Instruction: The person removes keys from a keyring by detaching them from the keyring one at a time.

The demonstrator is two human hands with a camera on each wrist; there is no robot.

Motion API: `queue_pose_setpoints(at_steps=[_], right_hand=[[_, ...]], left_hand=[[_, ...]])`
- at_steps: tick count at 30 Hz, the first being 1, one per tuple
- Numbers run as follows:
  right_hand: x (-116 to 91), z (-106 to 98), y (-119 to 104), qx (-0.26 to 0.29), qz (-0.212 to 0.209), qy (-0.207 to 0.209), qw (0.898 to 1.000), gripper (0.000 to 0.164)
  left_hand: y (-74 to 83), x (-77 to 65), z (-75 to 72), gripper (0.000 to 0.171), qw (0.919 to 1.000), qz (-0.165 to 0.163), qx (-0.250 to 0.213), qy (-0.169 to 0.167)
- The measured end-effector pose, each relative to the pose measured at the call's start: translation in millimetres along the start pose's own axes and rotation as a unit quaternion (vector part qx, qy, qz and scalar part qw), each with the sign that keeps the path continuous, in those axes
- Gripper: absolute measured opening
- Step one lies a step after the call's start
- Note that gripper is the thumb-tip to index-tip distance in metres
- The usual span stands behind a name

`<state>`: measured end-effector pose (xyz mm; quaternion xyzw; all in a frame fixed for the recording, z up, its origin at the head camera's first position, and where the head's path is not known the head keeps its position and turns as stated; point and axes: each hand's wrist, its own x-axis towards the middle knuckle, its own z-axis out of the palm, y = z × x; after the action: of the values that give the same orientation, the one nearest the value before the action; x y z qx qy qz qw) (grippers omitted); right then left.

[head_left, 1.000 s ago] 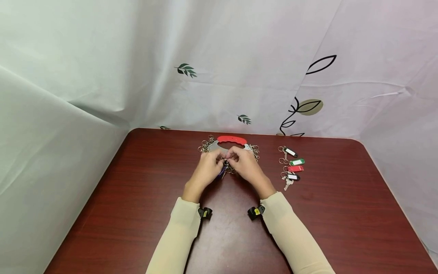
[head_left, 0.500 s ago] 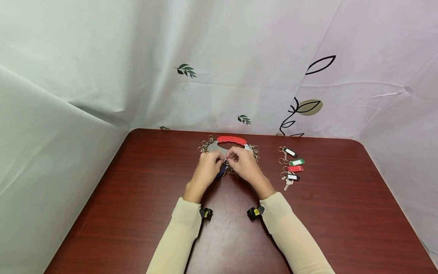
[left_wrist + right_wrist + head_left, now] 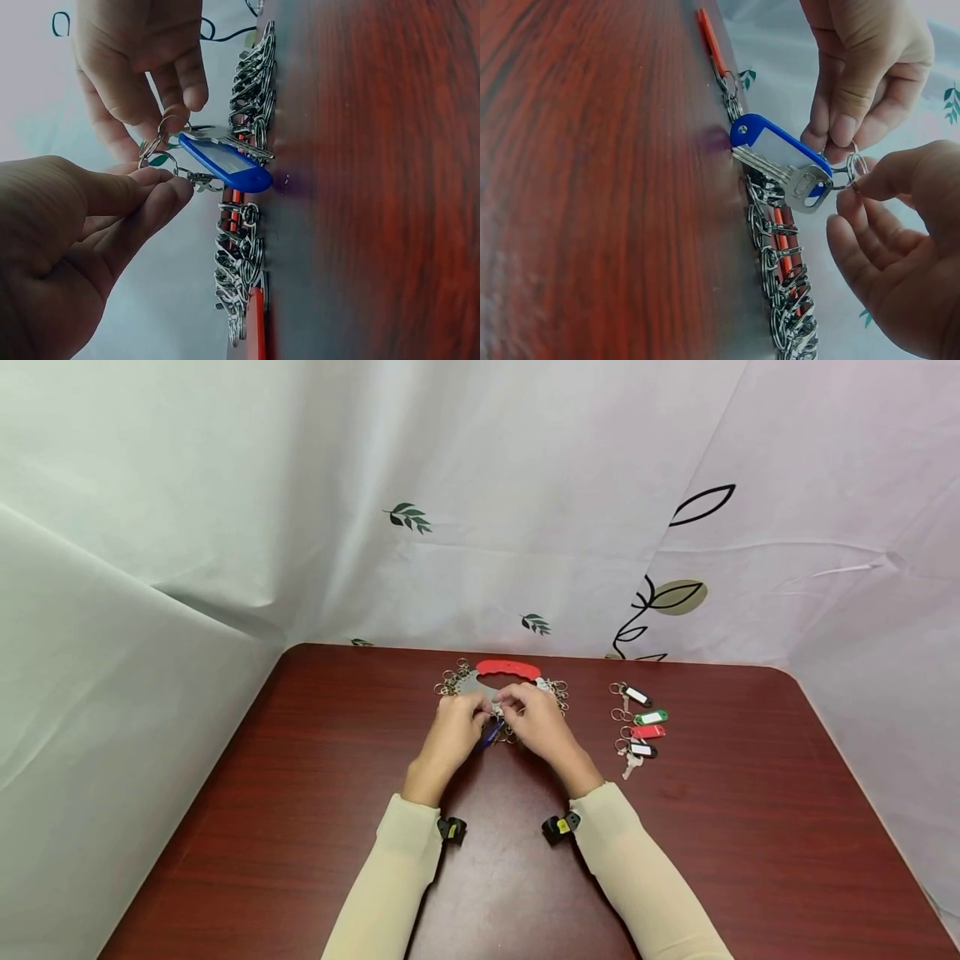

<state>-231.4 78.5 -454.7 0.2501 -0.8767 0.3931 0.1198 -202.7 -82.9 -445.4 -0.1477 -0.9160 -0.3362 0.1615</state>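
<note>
In the head view my left hand and right hand meet over a metal key holder plate with a red handle. In the left wrist view, the left thumb and fingers pinch a small metal ring joined to a clip. My right thumb and fingers grip the split ring of a key set beside it, in the right wrist view. From that ring hang a blue key tag with a white label and a silver key. Fingertips hide where the rings meet.
Several rings and clips line the plate's edge. To the right on the brown table lie a black key tag, a green key tag, a red key tag and another black key tag, with keys. White cloth walls the back and sides.
Both hands stay in nearly the same place, with small finger movements at the rings. The blue key tag has swung a little and shows more clearly between the hands.
</note>
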Motion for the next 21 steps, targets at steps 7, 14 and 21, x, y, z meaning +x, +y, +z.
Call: queue_pose_setpoints(at_steps=[7,14,21], right_hand=[[-0.6,0.4,-1.0,0.005,0.028,-0.056,0.998,0.011],[-1.0,-1.2,-1.2,-0.022,-0.009,-0.062,0.998,0.006],[-0.4,-3.8,-1.6,-0.046,-0.024,-0.062,0.997,0.008]], left_hand=[[0.6,-0.2,1.1,0.009,0.9999,0.0,0.011,0.006],[1.9,0.8,0.7,0.006,0.9997,-0.003,0.021,0.008],[2.0,0.2,1.1,0.007,0.9998,0.007,0.017,0.011]])
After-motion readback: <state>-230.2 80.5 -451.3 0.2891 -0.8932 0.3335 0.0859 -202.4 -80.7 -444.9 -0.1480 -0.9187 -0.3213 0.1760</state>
